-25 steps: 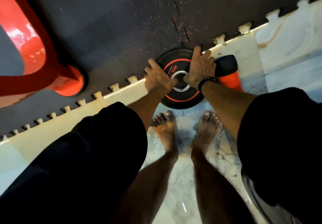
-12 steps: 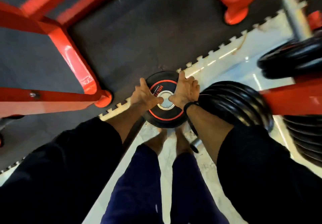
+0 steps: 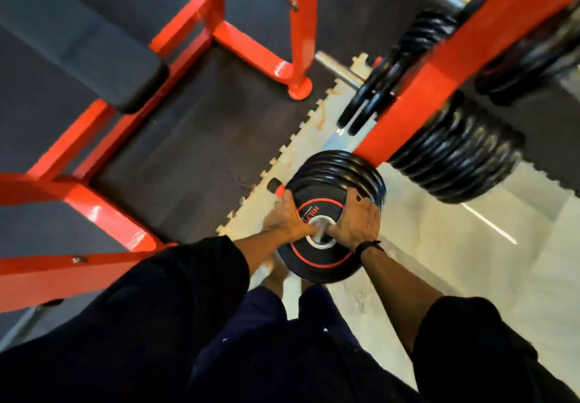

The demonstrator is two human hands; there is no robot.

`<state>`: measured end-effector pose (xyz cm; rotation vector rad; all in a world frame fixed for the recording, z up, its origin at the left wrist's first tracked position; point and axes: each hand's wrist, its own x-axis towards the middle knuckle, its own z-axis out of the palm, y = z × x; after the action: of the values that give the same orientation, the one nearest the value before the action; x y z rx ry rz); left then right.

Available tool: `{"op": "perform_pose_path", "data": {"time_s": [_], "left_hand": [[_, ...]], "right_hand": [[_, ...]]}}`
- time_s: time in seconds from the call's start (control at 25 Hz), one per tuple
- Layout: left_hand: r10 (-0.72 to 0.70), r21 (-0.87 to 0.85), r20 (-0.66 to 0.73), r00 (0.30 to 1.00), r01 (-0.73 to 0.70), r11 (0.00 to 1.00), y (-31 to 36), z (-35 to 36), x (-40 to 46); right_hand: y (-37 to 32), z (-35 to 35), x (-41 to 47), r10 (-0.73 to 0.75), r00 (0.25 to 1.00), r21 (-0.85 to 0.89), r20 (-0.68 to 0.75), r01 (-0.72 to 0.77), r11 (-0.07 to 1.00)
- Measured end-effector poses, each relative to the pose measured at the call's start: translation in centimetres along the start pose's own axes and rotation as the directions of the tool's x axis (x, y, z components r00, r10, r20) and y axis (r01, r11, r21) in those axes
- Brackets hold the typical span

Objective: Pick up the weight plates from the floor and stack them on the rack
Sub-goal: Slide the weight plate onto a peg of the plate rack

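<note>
Plate (image 3: 317,247) in both hands — black, red-ringed, its steel bore apparently threaded on the peg, face toward the camera, just in front of the stacked plates (image 3: 340,172) at the foot of the red rack upright (image 3: 439,67). Left hand (image 3: 287,222) and right hand (image 3: 357,222) clamp it either side of the hub, thumbs at the bore. Pinched fingers are the likely risk if it slides home against that stack; a tilted bore could bind. Lettering reads "HIL…" — the rest is covered.

Rack plates (image 3: 455,155) motion-blurred; feet hidden beneath held plate (image 3: 317,255).
</note>
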<state>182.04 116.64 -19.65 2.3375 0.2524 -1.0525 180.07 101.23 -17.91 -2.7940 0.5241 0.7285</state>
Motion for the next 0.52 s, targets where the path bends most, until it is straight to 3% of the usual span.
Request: {"op": "perform_pose_path", "data": {"time_s": [0.2, 0.52], "left_hand": [[0.139, 0.159, 0.151, 0.979, -0.163, 0.974, 4.8, 8.9, -3.5], [0.231, 0.396, 0.255, 0.939, -0.319, 0.861, 8.4, 19.0, -10.0]], "right_hand": [[10.7, 0.6, -6.3, 0.236, 0.972, 0.068, 0.014, -0.236, 0.969], [21.9, 4.7, -15.7, 0.392, 0.919, 0.300, 0.044, -0.386, 0.872]]}}
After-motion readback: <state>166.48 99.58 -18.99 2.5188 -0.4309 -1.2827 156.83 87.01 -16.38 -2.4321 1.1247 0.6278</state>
